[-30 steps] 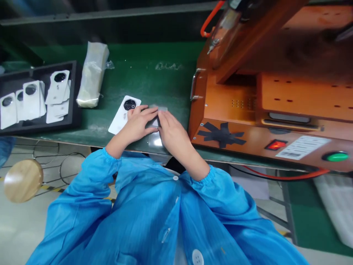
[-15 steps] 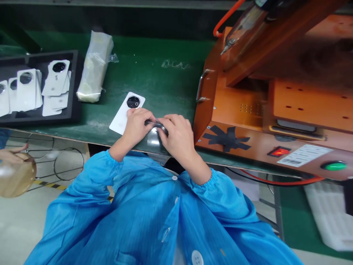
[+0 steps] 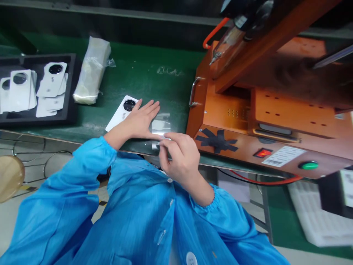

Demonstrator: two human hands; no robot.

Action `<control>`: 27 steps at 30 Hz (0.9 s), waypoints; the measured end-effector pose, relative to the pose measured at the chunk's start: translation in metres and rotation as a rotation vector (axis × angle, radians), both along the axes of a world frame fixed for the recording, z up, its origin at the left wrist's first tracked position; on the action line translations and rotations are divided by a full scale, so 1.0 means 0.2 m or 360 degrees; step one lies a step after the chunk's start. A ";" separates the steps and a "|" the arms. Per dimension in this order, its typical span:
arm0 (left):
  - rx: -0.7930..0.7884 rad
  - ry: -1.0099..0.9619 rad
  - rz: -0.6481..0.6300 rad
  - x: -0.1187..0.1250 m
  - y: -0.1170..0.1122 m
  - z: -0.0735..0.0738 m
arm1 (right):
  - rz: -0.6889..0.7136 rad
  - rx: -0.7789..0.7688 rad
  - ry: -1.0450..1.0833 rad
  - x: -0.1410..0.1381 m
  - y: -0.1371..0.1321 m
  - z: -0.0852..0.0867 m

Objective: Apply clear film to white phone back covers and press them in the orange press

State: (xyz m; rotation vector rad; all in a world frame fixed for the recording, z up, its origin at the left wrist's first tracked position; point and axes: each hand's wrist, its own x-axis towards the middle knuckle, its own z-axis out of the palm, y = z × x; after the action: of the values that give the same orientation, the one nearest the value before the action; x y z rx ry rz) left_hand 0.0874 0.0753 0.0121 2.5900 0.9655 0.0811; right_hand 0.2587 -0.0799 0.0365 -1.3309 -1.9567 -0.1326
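Note:
My left hand (image 3: pixel 139 121) lies flat with fingers stretched out on the green bench, partly covering a white phone back cover (image 3: pixel 121 111) with a round black camera ring. Just right of it a clear film sheet (image 3: pixel 160 125) lies on the bench. My right hand (image 3: pixel 180 158) is closed in a pinch at the near edge of that film, over the bench edge. Both arms wear blue sleeves.
An orange machine (image 3: pixel 264 121) with a red switch (image 3: pixel 263 152) and green button (image 3: pixel 309 165) stands at the right. A black tray (image 3: pixel 68 106) of white covers sits at the left, beside a wrapped bundle (image 3: pixel 91 71). A round wooden stool (image 3: pixel 9 176) is below left.
Both hands were together over the film. Now my left hand has flattened and spread on the bench, while my right hand has drawn back toward me, pinching at the film's near edge.

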 end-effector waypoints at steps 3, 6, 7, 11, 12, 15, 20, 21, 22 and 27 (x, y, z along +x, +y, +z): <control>-0.0045 -0.0023 -0.0004 0.01 0.09 0.04 | -0.0027 -0.0102 0.0050 0.05 -0.04 0.07; -0.0063 -0.0242 0.0104 -0.03 -0.02 0.16 | -0.0045 -0.0217 -0.0054 0.11 -0.04 0.10; -0.0084 -0.0354 0.0128 -0.05 -0.10 0.20 | -0.0031 -0.0234 -0.0105 0.12 -0.03 0.11; -0.0248 -0.0594 0.0200 -0.12 -0.44 0.28 | 0.0179 -0.0249 -0.0205 0.10 0.00 0.10; -0.0267 -0.0635 0.0286 -0.13 -0.50 0.27 | 0.0253 -0.0241 -0.0150 0.08 0.01 0.10; -0.0391 -0.0994 0.0721 -0.14 -0.58 0.21 | 0.0317 -0.0231 0.0272 0.03 0.05 0.09; -0.0702 -0.1589 0.1213 -0.17 -0.56 0.13 | 0.0145 -0.0672 0.1008 -0.01 0.14 0.06; -0.0709 -0.1640 0.1233 -0.18 -0.56 0.12 | 0.0167 -0.0779 0.1083 -0.02 0.15 0.05; -0.0706 -0.1679 0.1241 -0.18 -0.56 0.12 | 0.0192 -0.0862 0.1142 -0.03 0.16 0.05; -0.0676 -0.1650 0.1139 -0.18 -0.57 0.11 | 0.0216 -0.1040 0.1310 -0.08 0.19 0.06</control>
State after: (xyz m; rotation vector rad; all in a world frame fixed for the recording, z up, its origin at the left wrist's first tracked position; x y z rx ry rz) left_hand 0.0523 -0.0387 0.0334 1.3624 1.1964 1.1199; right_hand 0.2430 -0.0427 0.0493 -1.3184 -1.3800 1.0366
